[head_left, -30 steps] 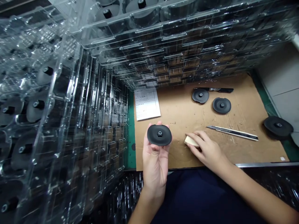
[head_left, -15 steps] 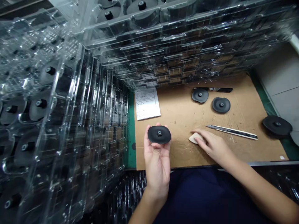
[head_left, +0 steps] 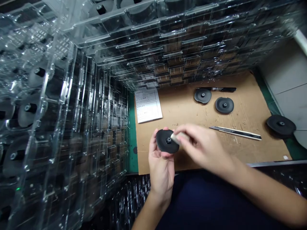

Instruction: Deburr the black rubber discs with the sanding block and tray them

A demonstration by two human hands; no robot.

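A rounded black disc with a short central stem [head_left: 163, 144] rests in my left hand [head_left: 160, 169], its edges gripped by the fingers and its stem facing up. My right hand [head_left: 203, 145] pinches a small whitish block [head_left: 182, 136], possibly an eraser. The block's tip is at the disc's right side, close to the stem; whether it touches is blurred. Two similar black discs lie on the cardboard sheet [head_left: 182, 108]: one disc [head_left: 202, 95] beside a black marker pen [head_left: 223, 89], the other disc [head_left: 224, 105] to its right.
A utility knife [head_left: 236, 132] lies right of my hands. Another black disc [head_left: 281, 125] sits at the right edge. A printed paper [head_left: 148, 107] lies at the sheet's left. Tall stacks of clear plastic trays [head_left: 96, 105] holding discs stand left and behind.
My right hand has lifted the whitish block off the cardboard and moved it left to the disc. The disc in my left hand has tilted and turned slightly. The view has shifted a little.
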